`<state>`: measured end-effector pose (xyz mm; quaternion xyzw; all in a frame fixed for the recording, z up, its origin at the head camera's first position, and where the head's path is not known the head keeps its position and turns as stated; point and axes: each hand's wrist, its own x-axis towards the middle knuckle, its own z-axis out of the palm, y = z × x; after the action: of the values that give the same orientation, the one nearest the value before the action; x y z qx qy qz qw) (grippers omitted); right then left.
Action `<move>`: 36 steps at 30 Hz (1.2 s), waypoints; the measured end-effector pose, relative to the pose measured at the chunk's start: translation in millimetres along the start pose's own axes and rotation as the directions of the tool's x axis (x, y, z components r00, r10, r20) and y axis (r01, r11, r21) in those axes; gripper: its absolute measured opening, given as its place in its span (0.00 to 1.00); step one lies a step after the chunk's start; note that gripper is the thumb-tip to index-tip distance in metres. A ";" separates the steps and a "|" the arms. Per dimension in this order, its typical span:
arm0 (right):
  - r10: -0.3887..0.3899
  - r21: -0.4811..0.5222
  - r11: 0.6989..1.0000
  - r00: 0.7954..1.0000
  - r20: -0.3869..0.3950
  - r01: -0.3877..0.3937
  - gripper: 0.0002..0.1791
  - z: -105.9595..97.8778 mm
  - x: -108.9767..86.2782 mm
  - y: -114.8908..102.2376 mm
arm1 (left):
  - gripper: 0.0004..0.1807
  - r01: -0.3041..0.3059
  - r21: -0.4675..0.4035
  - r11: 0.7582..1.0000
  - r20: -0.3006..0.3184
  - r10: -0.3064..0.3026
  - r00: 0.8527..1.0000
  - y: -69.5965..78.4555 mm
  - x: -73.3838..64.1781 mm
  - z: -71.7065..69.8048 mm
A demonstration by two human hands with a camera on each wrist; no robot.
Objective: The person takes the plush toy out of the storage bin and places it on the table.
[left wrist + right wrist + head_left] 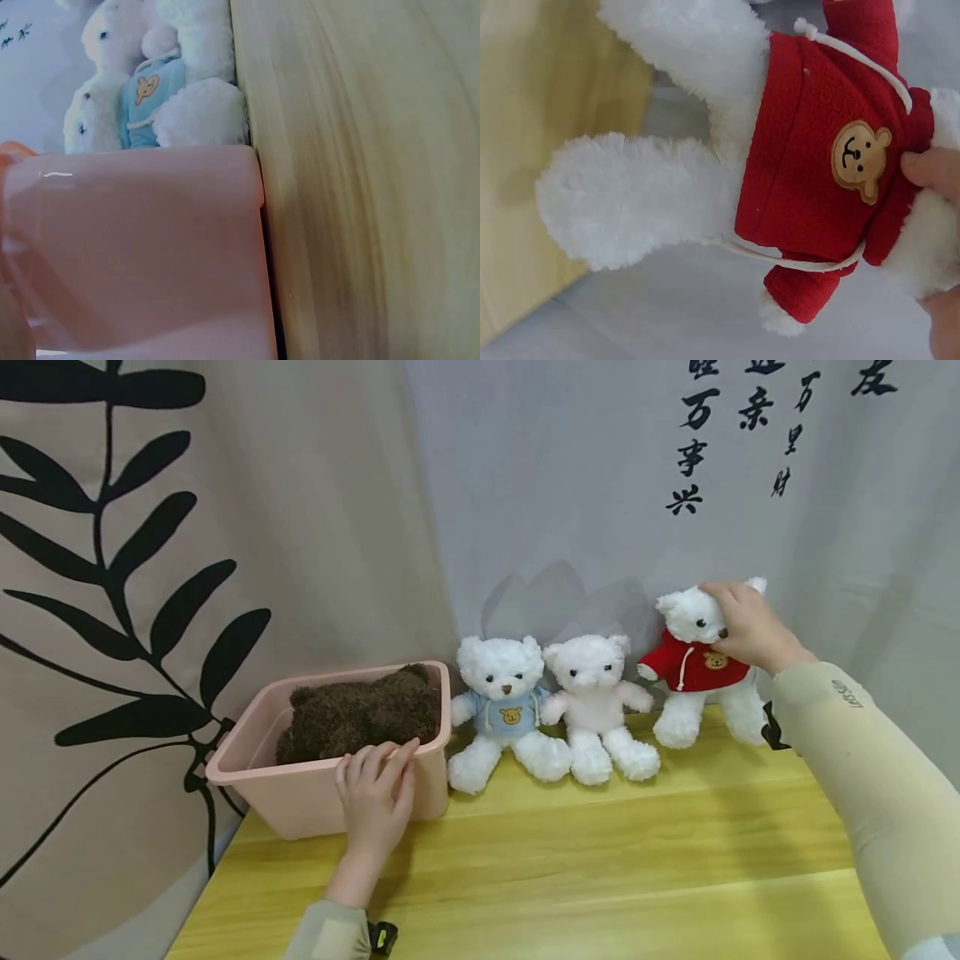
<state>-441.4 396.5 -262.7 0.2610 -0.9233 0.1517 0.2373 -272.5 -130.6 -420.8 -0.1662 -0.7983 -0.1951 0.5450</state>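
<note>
My right hand grips the head of a white teddy bear in a red hoodie, at the right end of the row. In the right wrist view the thumb presses near the hoodie's neck, and the bear's legs hang toward the table edge. My left hand rests its fingers on the front rim of a pink plastic bin. Inside the bin lies a dark brown plush. Beside the bin sits a white teddy bear in a blue hoodie, and right of it a plain white teddy bear.
A yellow wood-grain table carries the bin and bears along its back edge. Behind them hangs a pale curtain printed with black leaves and writing. The bin stands near the table's left edge.
</note>
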 end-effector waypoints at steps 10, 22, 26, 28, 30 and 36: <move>0.030 0.034 0.999 0.999 0.032 -0.031 0.44 58.3 -29.7 13.1 | 0.17 0.004 -0.009 1.000 0.003 -0.004 1.000 -0.3 -2.5 1.4; 0.124 -0.022 0.992 0.992 0.024 -0.123 0.40 80.2 -25.8 7.6 | 0.17 -0.005 0.000 1.000 -0.006 0.005 1.000 0.7 -1.4 1.9; 0.162 -0.078 0.984 0.987 0.011 -0.160 0.39 82.5 -25.8 0.7 | 0.18 -0.012 0.000 1.000 -0.007 0.012 1.000 0.8 -1.8 2.4; 0.181 -0.091 0.980 0.983 0.014 -0.179 0.40 83.8 -25.6 -0.7 | 0.18 -0.014 -0.001 1.000 -0.010 0.014 1.000 0.5 -1.8 2.6; 0.191 -0.094 0.977 0.981 0.015 -0.189 0.41 84.7 -24.7 -1.1 | 0.18 -0.011 0.000 1.000 -0.010 0.011 1.000 0.1 -1.4 2.8; 0.208 -0.104 0.973 0.978 0.028 -0.204 0.47 85.8 -22.6 1.2 | 0.17 -0.008 0.005 1.000 -0.007 0.008 1.000 -1.0 -1.9 2.2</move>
<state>-455.9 372.0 -346.8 0.1544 -0.9563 0.1239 0.2151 -274.1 -130.5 -423.4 -0.1672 -0.7962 -0.1917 0.5490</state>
